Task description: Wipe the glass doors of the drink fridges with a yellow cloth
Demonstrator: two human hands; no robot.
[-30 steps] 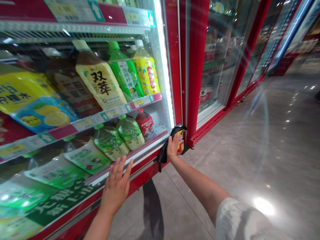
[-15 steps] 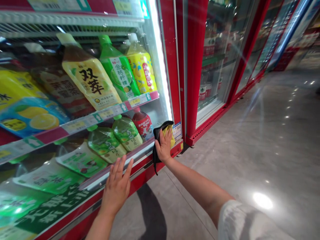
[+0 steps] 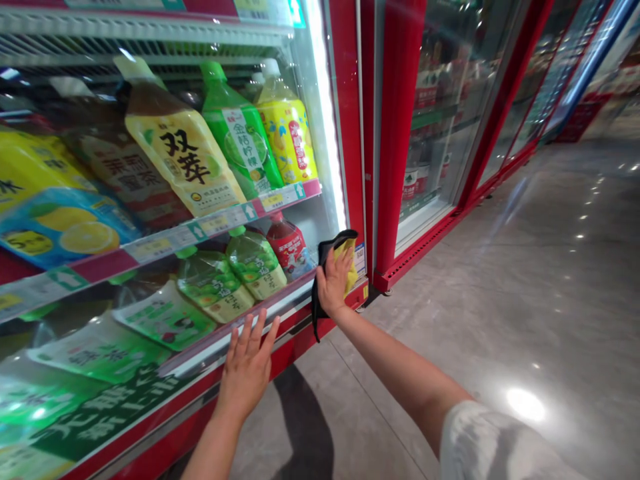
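Right hand point(image 3: 334, 283) is spread flat with fingers apart over a black-and-yellow cloth point(image 3: 353, 275), which is pressed by it at the bottom right corner of the red drinks cooler point(image 3: 351, 133), right beside a small QR label point(image 3: 360, 257). Left hand point(image 3: 247, 370) is splayed wide too, nothing gripped, held by the lower edge; whether the glass is touched can't really be told. Behind the glass, a red-capped bottle point(image 3: 290, 247) is stocked nearest the cloth.
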